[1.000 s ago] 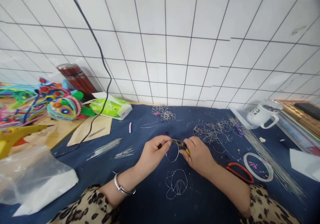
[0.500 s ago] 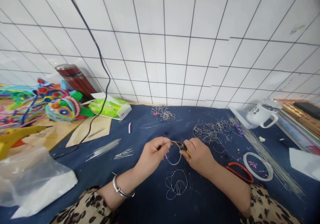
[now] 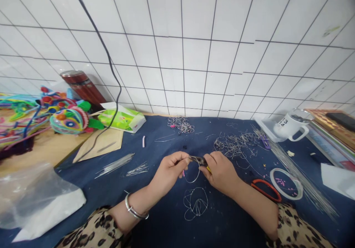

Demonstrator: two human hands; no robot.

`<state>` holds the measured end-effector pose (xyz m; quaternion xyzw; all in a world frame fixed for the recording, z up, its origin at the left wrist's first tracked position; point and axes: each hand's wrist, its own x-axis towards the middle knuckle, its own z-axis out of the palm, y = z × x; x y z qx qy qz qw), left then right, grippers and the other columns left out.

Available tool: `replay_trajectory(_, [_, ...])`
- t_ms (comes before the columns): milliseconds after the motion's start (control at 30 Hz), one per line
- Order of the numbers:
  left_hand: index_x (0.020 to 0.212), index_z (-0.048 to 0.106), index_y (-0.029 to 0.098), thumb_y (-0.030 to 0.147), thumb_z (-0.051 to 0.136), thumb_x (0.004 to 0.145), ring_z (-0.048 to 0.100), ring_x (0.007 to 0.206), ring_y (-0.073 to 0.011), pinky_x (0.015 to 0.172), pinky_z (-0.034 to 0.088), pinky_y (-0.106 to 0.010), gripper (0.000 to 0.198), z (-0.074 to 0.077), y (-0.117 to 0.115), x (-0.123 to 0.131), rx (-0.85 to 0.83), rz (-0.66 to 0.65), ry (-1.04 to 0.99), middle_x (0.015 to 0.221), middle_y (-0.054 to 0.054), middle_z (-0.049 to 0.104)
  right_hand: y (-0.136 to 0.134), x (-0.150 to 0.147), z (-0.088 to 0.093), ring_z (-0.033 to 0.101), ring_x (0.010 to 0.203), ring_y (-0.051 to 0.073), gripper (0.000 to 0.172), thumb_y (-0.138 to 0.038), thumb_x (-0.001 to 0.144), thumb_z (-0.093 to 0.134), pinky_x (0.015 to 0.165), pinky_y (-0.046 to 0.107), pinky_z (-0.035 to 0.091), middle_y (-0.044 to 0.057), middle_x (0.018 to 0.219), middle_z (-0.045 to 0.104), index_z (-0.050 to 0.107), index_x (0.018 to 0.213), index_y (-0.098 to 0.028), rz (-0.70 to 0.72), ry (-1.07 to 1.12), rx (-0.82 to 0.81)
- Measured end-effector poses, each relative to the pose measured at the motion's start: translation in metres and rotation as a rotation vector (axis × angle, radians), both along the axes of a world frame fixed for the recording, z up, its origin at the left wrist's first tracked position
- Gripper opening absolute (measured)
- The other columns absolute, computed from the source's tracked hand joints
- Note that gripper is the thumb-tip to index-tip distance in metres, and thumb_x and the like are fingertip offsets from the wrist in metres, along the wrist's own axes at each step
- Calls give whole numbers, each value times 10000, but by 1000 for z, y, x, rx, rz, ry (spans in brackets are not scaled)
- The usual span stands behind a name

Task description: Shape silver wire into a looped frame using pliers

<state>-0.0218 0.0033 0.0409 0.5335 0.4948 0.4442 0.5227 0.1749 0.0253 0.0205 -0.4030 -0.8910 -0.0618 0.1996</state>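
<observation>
My left hand (image 3: pixel 172 170) pinches a thin wire loop (image 3: pixel 191 182) that hangs below the fingers, with a small pink piece on its left side. Closed around yellow-handled pliers (image 3: pixel 200 160) is my right hand (image 3: pixel 220 172); the dark jaws point left and meet the wire at my left fingertips. Several wire rings (image 3: pixel 196 204) lie on the dark blue cloth (image 3: pixel 166 222) just below both hands. Where exactly the jaws grip the wire is too small to tell.
Tangled wire (image 3: pixel 235 144), an orange-red handle (image 3: pixel 266 189), a clear ring (image 3: pixel 286 184) and long wires (image 3: pixel 307 181) lie right. A white mug (image 3: pixel 294 125) stands behind. Left are wire bundles (image 3: pixel 116 164), a plastic bag (image 3: pixel 52 207), a tissue pack (image 3: pixel 122 118) and a black cable (image 3: pixel 107 52).
The wire loop has turned slightly and looks narrower between my hands. The yellow glue gun at the left edge has gone from view, and the cable's lower end has shifted. Both hands stay nearly in place.
</observation>
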Motion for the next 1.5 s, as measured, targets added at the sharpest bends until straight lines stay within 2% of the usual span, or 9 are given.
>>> replay_trajectory(200, [730,589,149,263,529,763,405,459,-66,437,317,-185,133,1,2,-1,-63,-34,-70,564,21,491,0,2,0,426,765,199,365,-407,887,344,675,329,380,97,821,490,542,1004,-123,-10,-39,41])
replay_trajectory(567, [696,576,151,247,561,751,330,411,-54,438,264,-205,112,7,4,-2,-161,-142,-240,477,51,423,-1,3,0,426,746,189,323,-375,884,347,647,303,375,86,792,479,553,926,-130,3,-69,13])
replay_trajectory(967, [738,563,131,258,538,793,340,463,-56,459,262,-195,140,4,0,0,-39,-113,-136,520,46,426,-1,2,1,443,739,171,267,-337,882,366,639,271,368,73,785,495,549,862,-143,20,-10,-30])
replay_trajectory(1133, [767,576,126,300,531,808,396,488,-55,499,307,-201,184,7,-1,2,9,-68,-90,591,28,486,-1,1,1,449,734,163,265,-348,884,371,659,268,373,60,772,491,544,864,-149,16,56,-97])
replay_trajectory(1267, [815,587,129,320,524,812,422,472,-55,502,329,-209,201,9,-2,2,-17,-80,-100,630,15,527,-3,1,0,450,734,160,261,-347,885,374,671,268,376,58,777,490,544,872,-150,14,91,-123])
replay_trajectory(1500, [723,566,127,259,510,808,403,439,-51,460,316,-193,167,10,-4,0,-23,-81,-102,554,33,487,-4,1,0,453,761,170,252,-343,880,386,682,278,380,66,799,493,545,899,-149,16,105,-123])
